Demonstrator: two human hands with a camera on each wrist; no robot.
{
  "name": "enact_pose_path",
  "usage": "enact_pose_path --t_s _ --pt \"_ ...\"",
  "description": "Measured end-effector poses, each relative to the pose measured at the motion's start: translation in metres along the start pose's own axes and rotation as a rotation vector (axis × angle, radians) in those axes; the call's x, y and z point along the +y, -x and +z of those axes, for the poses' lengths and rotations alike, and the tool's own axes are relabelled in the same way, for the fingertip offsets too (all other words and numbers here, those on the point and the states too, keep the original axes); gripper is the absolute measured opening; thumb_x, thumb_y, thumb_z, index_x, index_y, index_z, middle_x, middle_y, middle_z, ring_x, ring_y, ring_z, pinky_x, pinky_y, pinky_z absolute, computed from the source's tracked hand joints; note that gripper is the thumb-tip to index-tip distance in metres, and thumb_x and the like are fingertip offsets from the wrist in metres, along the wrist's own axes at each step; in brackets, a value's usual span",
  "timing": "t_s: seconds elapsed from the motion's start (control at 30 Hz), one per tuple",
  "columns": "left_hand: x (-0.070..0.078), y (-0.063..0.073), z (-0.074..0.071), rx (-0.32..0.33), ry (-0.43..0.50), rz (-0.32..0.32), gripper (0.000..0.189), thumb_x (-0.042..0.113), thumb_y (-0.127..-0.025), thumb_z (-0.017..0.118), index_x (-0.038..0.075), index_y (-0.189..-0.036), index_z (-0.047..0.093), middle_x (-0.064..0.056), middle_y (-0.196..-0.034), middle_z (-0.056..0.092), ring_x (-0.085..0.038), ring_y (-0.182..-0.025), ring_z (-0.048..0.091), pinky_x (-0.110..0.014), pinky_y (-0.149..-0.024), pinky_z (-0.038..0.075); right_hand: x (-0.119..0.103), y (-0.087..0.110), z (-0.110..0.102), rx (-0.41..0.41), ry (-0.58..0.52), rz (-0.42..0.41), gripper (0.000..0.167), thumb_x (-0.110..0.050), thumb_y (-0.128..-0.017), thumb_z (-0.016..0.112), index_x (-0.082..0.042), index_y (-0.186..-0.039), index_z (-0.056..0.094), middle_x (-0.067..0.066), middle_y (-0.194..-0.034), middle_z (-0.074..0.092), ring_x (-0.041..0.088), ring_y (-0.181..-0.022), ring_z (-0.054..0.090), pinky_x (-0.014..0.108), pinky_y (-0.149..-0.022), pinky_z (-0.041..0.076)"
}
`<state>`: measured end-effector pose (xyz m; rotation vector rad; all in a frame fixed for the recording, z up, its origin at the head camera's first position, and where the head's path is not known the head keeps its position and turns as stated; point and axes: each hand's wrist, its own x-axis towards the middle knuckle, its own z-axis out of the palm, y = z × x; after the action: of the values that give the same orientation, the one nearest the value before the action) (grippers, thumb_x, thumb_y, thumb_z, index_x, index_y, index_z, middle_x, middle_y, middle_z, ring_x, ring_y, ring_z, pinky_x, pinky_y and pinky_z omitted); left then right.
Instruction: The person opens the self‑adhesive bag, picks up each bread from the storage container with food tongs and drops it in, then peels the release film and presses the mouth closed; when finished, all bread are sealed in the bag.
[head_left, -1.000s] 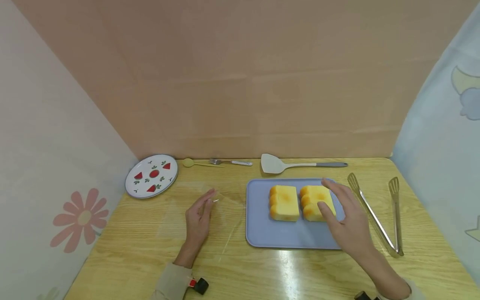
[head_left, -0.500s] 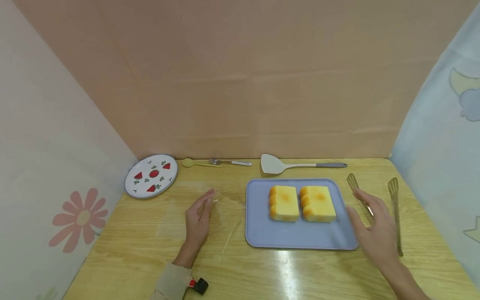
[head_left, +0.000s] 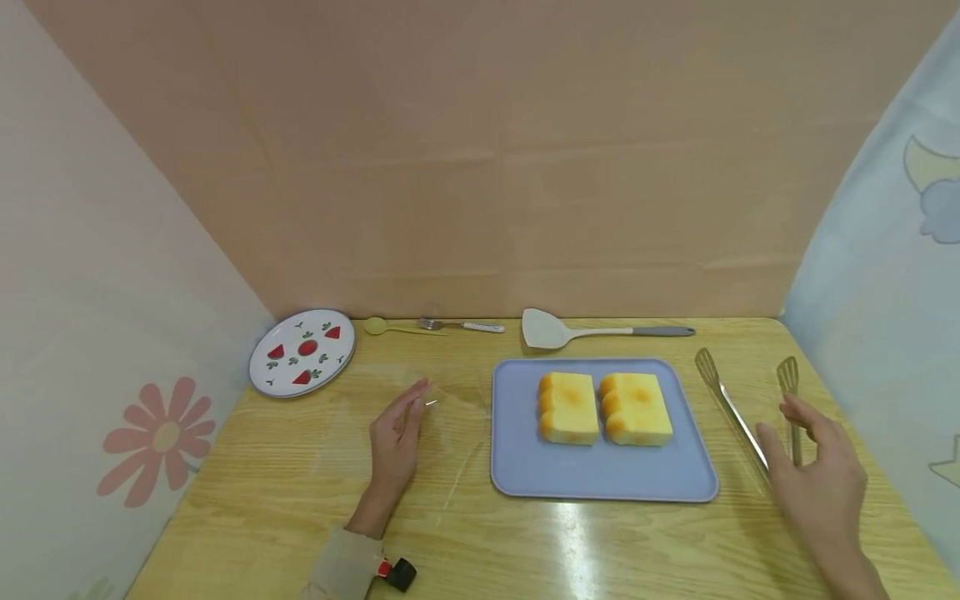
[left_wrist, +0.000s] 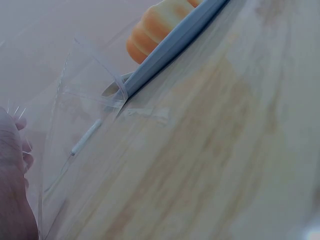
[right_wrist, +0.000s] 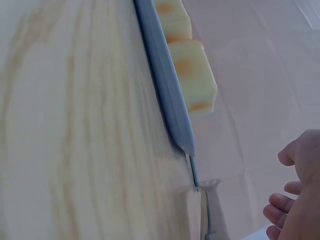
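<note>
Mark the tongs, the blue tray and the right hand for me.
tongs (head_left: 731, 412), head view, on the left arm's shaft.
blue tray (head_left: 600, 479), head view, on its bare near part.
right hand (head_left: 821, 479), head view, on the back of the hand.

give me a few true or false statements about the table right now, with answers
1. Two cakes lie side by side on the blue tray. True.
2. The right hand is gripping a cake. False: it is over the tongs, right of the tray.
3. The plate carries a cake. False: it carries nothing, only a strawberry pattern.
4. The left hand rests on a clear plastic bag. True.
5. The spatula lies behind the tray. True.
</note>
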<state>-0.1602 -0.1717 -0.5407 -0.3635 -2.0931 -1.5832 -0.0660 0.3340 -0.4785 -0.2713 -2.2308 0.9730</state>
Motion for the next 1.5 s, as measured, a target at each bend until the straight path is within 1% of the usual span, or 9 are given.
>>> enact_pose_path --t_s 0.13,0.2,0.3,0.37,0.47,0.7,0.9,1.13,1.5 --pt "0.0 0.0 0.001 0.003 0.005 0.015 0.026 -0.003 -0.112 0.06 -0.003 -0.132 0.078 -0.017 -0.142 0.074 -0.04 -0.138 0.067 -0.02 -0.119 0.047 0.013 -0.003 -0.004 0.001 0.018 0.082 0.054 -0.002 -0.096 0.082 0.001 -0.147 0.067 -0.042 -0.113 0.053 -0.022 -0.108 0.044 0.01 -0.098 0.03" --pt "0.001 -0.001 0.001 0.001 0.011 0.015 0.027 -0.003 -0.112 0.06 -0.001 -0.132 0.078 -0.017 -0.142 0.074 -0.039 -0.138 0.067 -0.02 -0.119 0.047 0.019 -0.004 -0.005 -0.029 0.059 0.145 0.06 -0.009 -0.097 0.082 0.002 -0.152 0.062 -0.027 -0.117 0.059 -0.014 -0.11 0.046 0.016 -0.098 0.031" --pt "0.001 -0.001 0.002 -0.003 0.015 0.018 0.028 -0.003 -0.112 0.06 0.0 -0.132 0.078 -0.016 -0.142 0.074 -0.039 -0.138 0.067 -0.02 -0.119 0.047 0.03 -0.005 -0.008 -0.149 0.148 0.21 0.08 -0.023 -0.099 0.081 0.008 -0.163 0.044 0.016 -0.137 0.061 0.025 -0.131 0.052 0.042 -0.111 0.039" --pt "0.001 -0.001 0.002 -0.002 0.015 0.02 0.028 -0.004 -0.112 0.06 0.0 -0.132 0.078 -0.017 -0.141 0.074 -0.039 -0.138 0.067 -0.02 -0.119 0.047 0.039 -0.005 -0.008 -0.251 0.2 0.232 0.097 -0.033 -0.101 0.08 0.014 -0.167 0.027 0.043 -0.151 0.042 0.057 -0.141 0.039 0.068 -0.116 0.036" --pt "0.001 0.0 0.001 0.002 0.001 0.019 0.027 -0.003 -0.112 0.06 -0.001 -0.132 0.078 -0.016 -0.141 0.075 -0.038 -0.137 0.068 -0.02 -0.119 0.047 0.05 -0.006 -0.006 -0.367 0.244 0.242 0.114 -0.043 -0.101 0.079 0.02 -0.166 0.01 0.058 -0.156 0.02 0.078 -0.145 0.02 0.087 -0.115 0.025" --pt "0.001 -0.001 0.001 -0.003 -0.003 -0.004 0.027 0.0 -0.113 0.06 -0.001 -0.132 0.078 -0.014 -0.142 0.074 -0.036 -0.139 0.067 -0.019 -0.119 0.046 0.061 -0.007 -0.002 -0.369 0.287 0.193 0.105 -0.046 -0.098 0.081 0.023 -0.155 0.028 0.056 -0.14 0.036 0.075 -0.13 0.033 0.082 -0.099 0.036" --pt "-0.001 -0.001 0.001 0.001 -0.006 0.007 0.026 0.0 -0.113 0.06 -0.001 -0.132 0.078 -0.014 -0.141 0.075 -0.035 -0.138 0.068 -0.018 -0.119 0.046 0.058 -0.006 -0.004 -0.394 0.327 0.186 0.097 -0.043 -0.104 0.074 0.023 -0.16 0.029 0.056 -0.143 0.037 0.073 -0.131 0.036 0.083 -0.096 0.039" --pt "-0.001 0.0 0.0 0.001 0.0 0.028 0.027 -0.003 -0.112 0.06 -0.003 -0.132 0.078 -0.015 -0.141 0.075 -0.037 -0.137 0.068 -0.019 -0.119 0.046 0.056 -0.007 -0.012 -0.42 0.449 0.26 0.088 -0.045 -0.102 0.069 0.016 -0.158 0.039 0.048 -0.137 0.043 0.069 -0.119 0.048 0.081 -0.065 0.049" --pt "-0.003 0.001 -0.001 0.0 0.0 0.018 0.027 -0.001 -0.113 0.06 0.001 -0.131 0.079 -0.014 -0.142 0.075 -0.036 -0.137 0.068 -0.02 -0.119 0.046 0.053 -0.01 -0.017 -0.479 0.535 0.287 0.084 -0.046 -0.098 0.067 0.019 -0.146 0.042 0.045 -0.128 0.046 0.065 -0.109 0.053 0.069 -0.058 0.05"
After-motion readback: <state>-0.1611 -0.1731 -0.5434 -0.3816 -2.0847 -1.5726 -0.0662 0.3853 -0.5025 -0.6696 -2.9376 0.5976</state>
